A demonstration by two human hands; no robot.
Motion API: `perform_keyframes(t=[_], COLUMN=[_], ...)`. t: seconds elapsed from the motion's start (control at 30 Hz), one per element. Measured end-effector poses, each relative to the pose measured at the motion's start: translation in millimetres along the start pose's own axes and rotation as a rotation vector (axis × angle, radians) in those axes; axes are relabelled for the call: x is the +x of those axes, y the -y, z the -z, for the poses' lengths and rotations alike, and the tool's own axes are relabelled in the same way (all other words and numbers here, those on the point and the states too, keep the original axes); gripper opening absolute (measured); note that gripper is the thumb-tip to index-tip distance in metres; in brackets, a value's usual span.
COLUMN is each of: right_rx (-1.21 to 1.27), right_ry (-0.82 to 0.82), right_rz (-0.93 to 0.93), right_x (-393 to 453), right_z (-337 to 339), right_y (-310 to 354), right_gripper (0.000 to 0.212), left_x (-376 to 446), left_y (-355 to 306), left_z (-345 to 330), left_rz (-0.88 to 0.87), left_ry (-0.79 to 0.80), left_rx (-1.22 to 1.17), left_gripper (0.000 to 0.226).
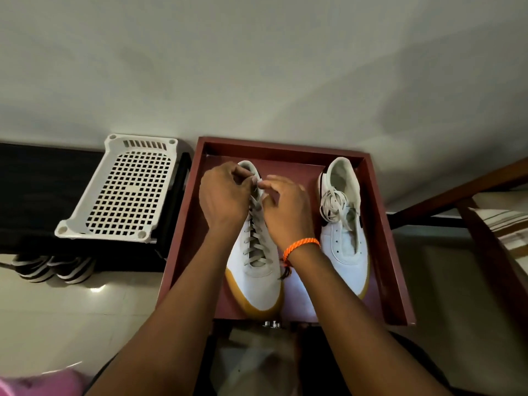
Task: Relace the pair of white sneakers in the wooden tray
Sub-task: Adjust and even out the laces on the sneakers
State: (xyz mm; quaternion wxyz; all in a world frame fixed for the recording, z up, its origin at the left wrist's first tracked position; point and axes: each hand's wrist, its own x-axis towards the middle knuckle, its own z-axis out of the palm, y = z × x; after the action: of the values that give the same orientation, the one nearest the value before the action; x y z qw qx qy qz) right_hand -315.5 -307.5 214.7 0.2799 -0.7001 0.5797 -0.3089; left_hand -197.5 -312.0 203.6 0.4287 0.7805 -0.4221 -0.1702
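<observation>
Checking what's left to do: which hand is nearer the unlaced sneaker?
Right. The right hand is beside the unlaced sneaker; the left hand is farther away, across the laced sneaker.

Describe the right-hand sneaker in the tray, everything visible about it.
The right sneaker is white, leather-like, with a tan gum sole and a black patch at its side. It lies flat in the wooden tray, toe towards the person, beside the right wall. Its eyelets stand empty; a loose white lace is bundled over the tongue near the opening. Neither of the hands touches it; both work at the other sneaker.
</observation>
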Motion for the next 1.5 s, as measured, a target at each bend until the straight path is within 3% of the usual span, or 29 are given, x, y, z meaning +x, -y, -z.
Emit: perform_keyframes(t=[0.07,0.13,0.23,0.33,0.5,0.7,0.83,0.9,1.03,1.13,1.23,1.33,1.4,1.5], right_rx=[0.009,-0.005,-0.080,-0.105,-0.124,0.005,-0.038,-0.083,-0.133,-0.137,-0.195,-0.272,-0.328,-0.410], right_ry=[0.032,0.164,0.434,0.560,0.484,0.452,0.403,0.324,0.072,-0.128,-0.240,-0.213,-0.064,0.159], right_rz=[-0.006,-0.073,-0.205,-0.224,-0.168,-0.070,-0.009,0.040,0.051,0.036,-0.024,-0.192,-0.333,-0.382], right_x=[-13,-24,-27,-25,-18,-21,-18,-17,-8,-5,-8,-5,-3,-7], right_z=[7,13,25,31,14,-20,-14,-1,33,61,93,122,129,122], right_y=[-6,-9,-9,-9,-7,7,3,-6,-23,-40,-57,-79,-90,-97], right_gripper=[0.032,0.034,0.044,0.047,0.037,0.021,0.045,0.051,0.022,0.016,0.016,0.024,0.029,0.034], left_x=[5,10,15,11,5,2,0,-2,-21,-40,-56,-67,-71,-74], left_y=[5,8,9,7,0,13,12,3,-32,-48,-56,-58,-57,-53], left_z=[-6,-8,-1,7,14,9,5,-2,-20,-39,-52,-63,-69,-76], left_rz=[-0.075,-0.111,-0.060,0.016,0.030,-0.127,-0.181,-0.183,-0.154,-0.176,-0.076,0.117,0.231,0.272], left_ry=[0.024,0.043,0.059,0.068,0.097,0.085,0.027,0.035,0.147,0.256,0.400,0.592,0.682,0.769], left_rx=[0.072,0.074,0.005,-0.044,-0.086,-0.004,0.025,-0.026,-0.148,-0.152,-0.178,-0.227,-0.289,-0.415], left_gripper=[0.010,0.019,0.018,0.026,0.031,0.022,0.020,0.019,0.023,0.026,0.027,0.042,0.052,0.034])
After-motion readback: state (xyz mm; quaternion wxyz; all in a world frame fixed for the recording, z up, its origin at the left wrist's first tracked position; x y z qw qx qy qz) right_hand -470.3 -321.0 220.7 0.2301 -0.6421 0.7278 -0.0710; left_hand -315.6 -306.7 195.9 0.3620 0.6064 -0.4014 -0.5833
